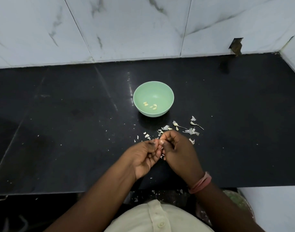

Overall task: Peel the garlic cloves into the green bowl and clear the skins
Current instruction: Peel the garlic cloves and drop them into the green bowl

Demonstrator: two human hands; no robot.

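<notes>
Pinching a garlic clove (161, 142) between my left hand (146, 158) and right hand (178, 153) near the black counter's (68, 123) front edge, I see skins (190, 131) scattered just beyond, then the green bowl (153, 91), with bare counter either side.

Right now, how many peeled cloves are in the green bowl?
About 4, though they overlap, so the count is uncertain. All lie on the floor of the green bowl: a pair at left, one in the middle, one at right.
</notes>
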